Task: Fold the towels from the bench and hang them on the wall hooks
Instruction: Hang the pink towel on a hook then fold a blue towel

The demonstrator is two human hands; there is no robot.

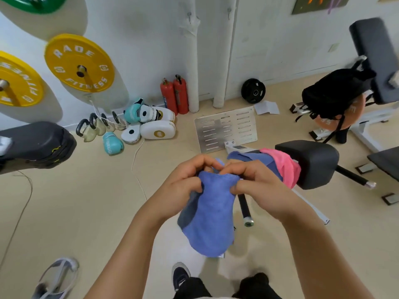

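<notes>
Gym floor, white wall with hooks (189,15) far | blue towel (212,214) hangs mid-air between both hands, top edge bunched for folding | left hand (183,184), right hand (257,182) pinch it | pink towel (282,165) waits on bench (313,162)

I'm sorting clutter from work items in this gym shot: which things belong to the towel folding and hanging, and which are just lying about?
Part of the job:
blue towel, gripped by left hand and right hand
second blue towel
pink towel
bench pad
wall hooks

Just lying about:
fire extinguishers
boxing gloves
kettlebells
black backpack
</notes>
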